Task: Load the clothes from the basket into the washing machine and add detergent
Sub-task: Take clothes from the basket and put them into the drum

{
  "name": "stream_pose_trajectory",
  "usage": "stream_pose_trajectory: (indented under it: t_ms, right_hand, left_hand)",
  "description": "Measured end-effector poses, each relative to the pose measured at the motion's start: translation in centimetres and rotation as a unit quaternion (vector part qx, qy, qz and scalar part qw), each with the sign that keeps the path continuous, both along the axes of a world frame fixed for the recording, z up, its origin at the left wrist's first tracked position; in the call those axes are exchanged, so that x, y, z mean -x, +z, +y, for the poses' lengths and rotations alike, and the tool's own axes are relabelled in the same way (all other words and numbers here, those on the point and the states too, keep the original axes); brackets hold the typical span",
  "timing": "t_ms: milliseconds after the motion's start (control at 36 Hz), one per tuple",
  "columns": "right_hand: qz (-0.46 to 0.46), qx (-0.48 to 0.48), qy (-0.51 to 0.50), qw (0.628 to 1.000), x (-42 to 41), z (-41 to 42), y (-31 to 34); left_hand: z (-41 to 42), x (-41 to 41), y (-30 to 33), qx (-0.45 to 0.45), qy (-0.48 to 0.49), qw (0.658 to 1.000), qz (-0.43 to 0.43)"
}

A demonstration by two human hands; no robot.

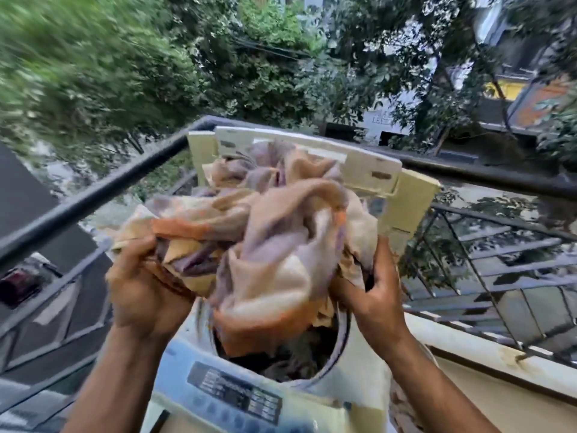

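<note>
A big bundle of beige, orange and purple clothes (pixel 265 232) is held above the round opening of a top-loading washing machine (pixel 359 376). My left hand (pixel 143 285) grips the bundle's left side and my right hand (pixel 371 295) grips its right side. Part of the cloth hangs down into the drum (pixel 290 360), where darker clothes lie. The machine's cream lid (pixel 312 151) stands raised behind the bundle. The control panel (pixel 234 398) faces me at the bottom. No basket or detergent is in view.
The machine stands on a balcony. A dark metal railing (pixel 103 189) runs on the left and behind, with railing bars (pixel 499 270) on the right. Trees and buildings lie beyond. A cream ledge (pixel 468 354) runs to the right of the machine.
</note>
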State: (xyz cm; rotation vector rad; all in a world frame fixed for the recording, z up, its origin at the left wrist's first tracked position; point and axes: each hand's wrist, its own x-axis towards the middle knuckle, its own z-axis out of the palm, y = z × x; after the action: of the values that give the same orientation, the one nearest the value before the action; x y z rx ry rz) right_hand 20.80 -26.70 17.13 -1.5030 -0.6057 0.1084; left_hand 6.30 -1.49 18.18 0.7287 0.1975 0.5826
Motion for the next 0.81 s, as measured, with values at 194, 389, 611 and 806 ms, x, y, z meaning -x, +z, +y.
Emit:
stream_pose_trajectory:
  t_ms: [194, 389, 611, 806]
  right_hand:
    - [-0.021, 0.030, -0.043, 0.998, -2.0, 3.2, -4.9]
    - [0.035, 0.283, -0.090, 0.954, -4.1, 3.0, -13.0]
    - [0.004, 0.540, -0.006, 0.841, -5.3, 2.1, -18.2]
    - [-0.098, 0.579, 0.118, 0.801, -3.9, 5.0, -20.0]
  left_hand:
    - [4.8, -1.5, -4.5, 0.079, -0.043, 0.992, 0.093]
    - [7.3, -3.4, -11.8, -0.177, -0.062, 0.897, 0.400]
    - [6.6, -4.8, -15.7, -0.480, -0.140, 0.693, 0.519]
    - [4.0, -6.8, -18.2, -0.529, -0.262, 0.623, 0.513]
